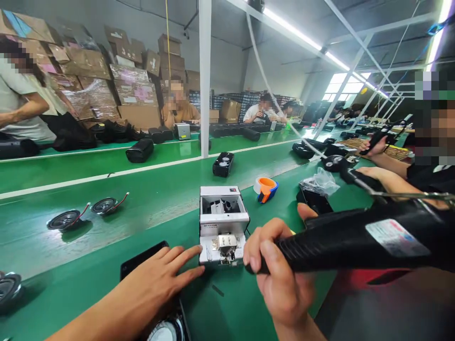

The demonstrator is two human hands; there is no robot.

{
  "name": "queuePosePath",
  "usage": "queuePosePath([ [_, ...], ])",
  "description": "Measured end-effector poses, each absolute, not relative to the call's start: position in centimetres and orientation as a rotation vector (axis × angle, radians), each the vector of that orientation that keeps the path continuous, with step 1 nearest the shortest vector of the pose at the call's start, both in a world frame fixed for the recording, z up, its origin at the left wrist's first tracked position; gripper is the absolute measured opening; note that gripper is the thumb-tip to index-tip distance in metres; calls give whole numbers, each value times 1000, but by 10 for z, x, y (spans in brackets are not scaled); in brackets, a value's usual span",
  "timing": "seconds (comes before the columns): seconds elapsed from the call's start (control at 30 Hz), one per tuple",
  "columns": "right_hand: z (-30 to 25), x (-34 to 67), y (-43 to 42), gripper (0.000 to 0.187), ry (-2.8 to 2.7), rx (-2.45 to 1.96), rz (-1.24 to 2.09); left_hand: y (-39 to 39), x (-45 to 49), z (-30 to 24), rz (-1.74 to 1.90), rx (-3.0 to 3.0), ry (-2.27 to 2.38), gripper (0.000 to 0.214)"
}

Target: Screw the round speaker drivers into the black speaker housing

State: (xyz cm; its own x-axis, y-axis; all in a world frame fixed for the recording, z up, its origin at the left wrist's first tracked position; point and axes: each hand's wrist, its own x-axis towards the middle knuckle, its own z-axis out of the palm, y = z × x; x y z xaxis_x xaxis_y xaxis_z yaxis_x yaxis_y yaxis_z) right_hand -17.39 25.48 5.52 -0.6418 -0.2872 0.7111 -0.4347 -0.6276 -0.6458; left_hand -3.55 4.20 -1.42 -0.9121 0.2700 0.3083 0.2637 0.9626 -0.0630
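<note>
Black electric screwdriver sits clamped in the right hand; the fingers curl around the barrel near its nose, and the body, with a white label on its side, runs off toward the right edge of the view; the hand is just beside the lower right corner of the screw feeder, a white-and-silver box standing between the hands on the green bench mat; its upper compartment shows metal parts, and a metal block projects at the front; the left hand lies open, fingers spread apart, the fingertips very near the feeder's left side; whether they touch it I cannot tell; beneath that hand lie a flat black panel and a round speaker with a silver rim, partly hidden; orange tape dispenser with a white roll stands beyond the feeder, to the right; a clear plastic bag rests on a flat black case; two round speakers with red-and-black leads lie on the green conveyor belt; black speaker housings stand farther along; at the right, a co-worker's hand grips a black tool.
</note>
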Motion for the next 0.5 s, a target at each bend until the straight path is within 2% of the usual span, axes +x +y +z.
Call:
queuePosePath([
  [0.07, 60, -189, 249, 43, -1371, 1365, 2318, 38, -43, -17, 29, -427, -2840, 18],
  [0.1, 58, -194, 244, 36, -1407, 1400, 2268, 37, -46, -18, 15, -418, -2848, 10],
  [0.13, 55, -197, 240, 27, -1438, 1425, 2231, 35, -47, -19, -2, -400, -2857, 17],
  [0.2, 47, -200, 230, 15, -1495, 1462, 2198, 33, -47, -21, -35, -367, -2899, 15],
  [0.3, 38, -202, 221, 17, -1582, 1461, 2217, 25, -37, -23, -85, -269, -2967, 14],
  [0.5, 38, -211, 216, 17, -1601, 1469, 2301, -20, 31, -45, -273, 307, -2958, 29],
])
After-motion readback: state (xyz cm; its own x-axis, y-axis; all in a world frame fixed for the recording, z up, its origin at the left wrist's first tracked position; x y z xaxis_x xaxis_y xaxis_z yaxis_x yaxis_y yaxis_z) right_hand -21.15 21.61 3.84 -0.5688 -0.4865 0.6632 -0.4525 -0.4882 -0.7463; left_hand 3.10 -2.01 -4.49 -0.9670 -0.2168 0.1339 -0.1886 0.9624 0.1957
